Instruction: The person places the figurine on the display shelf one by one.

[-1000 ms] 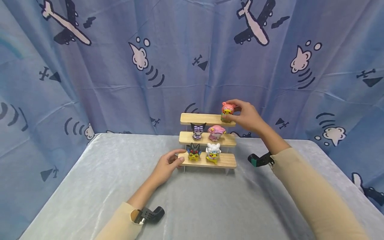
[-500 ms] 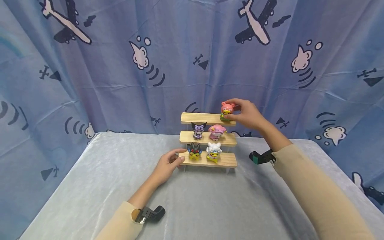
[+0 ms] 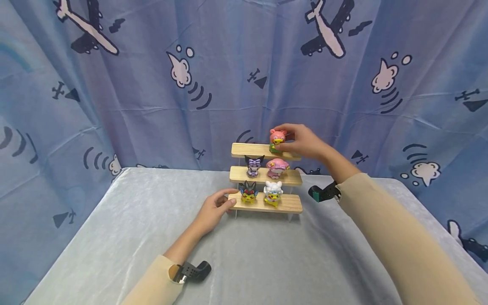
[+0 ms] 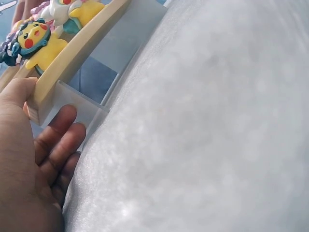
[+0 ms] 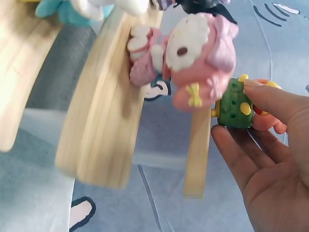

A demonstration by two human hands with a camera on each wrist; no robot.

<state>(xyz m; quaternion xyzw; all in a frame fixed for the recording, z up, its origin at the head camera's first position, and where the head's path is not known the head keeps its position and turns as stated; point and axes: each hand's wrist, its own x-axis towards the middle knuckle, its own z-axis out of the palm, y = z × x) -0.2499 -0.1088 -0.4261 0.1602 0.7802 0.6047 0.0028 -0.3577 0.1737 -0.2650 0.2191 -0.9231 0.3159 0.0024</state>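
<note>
In the head view, my right hand (image 3: 305,140) holds a pink-headed figurine (image 3: 277,140) in green clothing upright over the top plank of a three-tier wooden display stand (image 3: 289,203). Its thumb presses the green body (image 5: 233,104) in the right wrist view, with fingers on the other side. My left hand (image 3: 214,208) holds the left end of the lowest plank; in the left wrist view its thumb lies on the wood (image 4: 72,60) and several fingers curl beside the clear support (image 4: 87,99). A purple-and-black figurine (image 3: 253,167) and a pink figurine (image 3: 277,168) occupy the middle plank.
On the lowest plank stand a black-hooded yellow figurine (image 3: 248,192) and a white-hooded yellow one (image 3: 273,194). The stand rests on a table with a pale grey cloth (image 3: 160,212). Behind it hangs a blue curtain (image 3: 221,76) printed with planes.
My right hand has shifted left along the top plank with the pink-headed figurine, away from the right end. The left hand keeps its place at the lowest plank.
</note>
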